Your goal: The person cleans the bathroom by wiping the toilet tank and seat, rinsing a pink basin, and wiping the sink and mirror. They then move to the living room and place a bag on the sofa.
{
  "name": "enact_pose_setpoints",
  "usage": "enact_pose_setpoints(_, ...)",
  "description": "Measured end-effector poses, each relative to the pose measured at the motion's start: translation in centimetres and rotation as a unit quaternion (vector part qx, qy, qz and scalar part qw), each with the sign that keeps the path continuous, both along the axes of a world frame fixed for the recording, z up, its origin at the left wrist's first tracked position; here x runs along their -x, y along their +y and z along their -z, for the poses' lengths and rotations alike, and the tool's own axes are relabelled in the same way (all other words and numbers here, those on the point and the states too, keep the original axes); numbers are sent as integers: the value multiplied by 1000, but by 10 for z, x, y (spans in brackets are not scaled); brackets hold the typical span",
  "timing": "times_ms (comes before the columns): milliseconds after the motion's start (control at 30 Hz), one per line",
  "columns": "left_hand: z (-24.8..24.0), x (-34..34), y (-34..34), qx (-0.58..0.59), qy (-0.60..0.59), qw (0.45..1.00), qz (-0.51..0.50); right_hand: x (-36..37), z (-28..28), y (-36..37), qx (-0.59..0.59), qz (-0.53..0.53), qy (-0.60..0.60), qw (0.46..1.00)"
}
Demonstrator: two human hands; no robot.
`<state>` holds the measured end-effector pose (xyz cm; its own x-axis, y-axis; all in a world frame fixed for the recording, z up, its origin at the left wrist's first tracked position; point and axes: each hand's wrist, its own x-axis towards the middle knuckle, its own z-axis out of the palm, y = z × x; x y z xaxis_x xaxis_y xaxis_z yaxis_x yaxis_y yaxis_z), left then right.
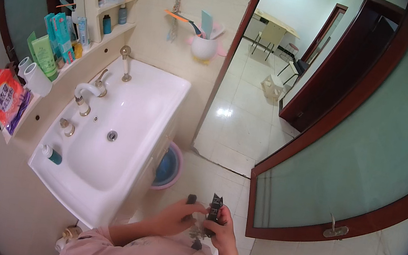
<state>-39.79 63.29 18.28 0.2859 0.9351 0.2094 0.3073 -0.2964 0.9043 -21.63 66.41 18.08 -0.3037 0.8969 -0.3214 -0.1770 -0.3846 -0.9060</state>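
Observation:
In front of my body, low in the view, my two hands are close together. My left hand (182, 214) has its fingers closed around a small black object (191, 199) with a rounded end; its kind is not clear. Just beside it, my right hand (223, 230) grips a narrow black packet or box (214, 208) with pale markings, held upright between thumb and fingers. The left fingertips come near the packet's side; whether they touch it I cannot tell. Both hands are apart from the white washbasin (168, 83) to their left.
A small teal bottle (52, 154) stands on the basin's near corner. Tubes, white cups (37, 79) and a red-orange packet (4, 97) crowd the ledge. A pink-rimmed tub (173, 179) sits beside the cabinet. A glass door (332, 182) stands ajar at right, beside the doorway.

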Motion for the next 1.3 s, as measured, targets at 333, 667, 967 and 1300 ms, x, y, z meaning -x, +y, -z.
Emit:
enact_pose_setpoints(333, 6, -27, 70, 157, -164, 968, 109, -23, 8, 60, 105, -186, 74, 974)
enact_pose_setpoints(667, -5, -104, 211, 77, 70, 994, 37, -141, 41, 189, 108, -80, 209, 969)
enact_pose_setpoints(967, -84, -78, 345, -137, 123, 947, -264, -199, 42, 316, 193, -66, 218, 955)
enact_pose_setpoints(1300, -83, 59, 395, -264, -154, 705, -640, -148, 55, 463, 170, -88, 154, 969)
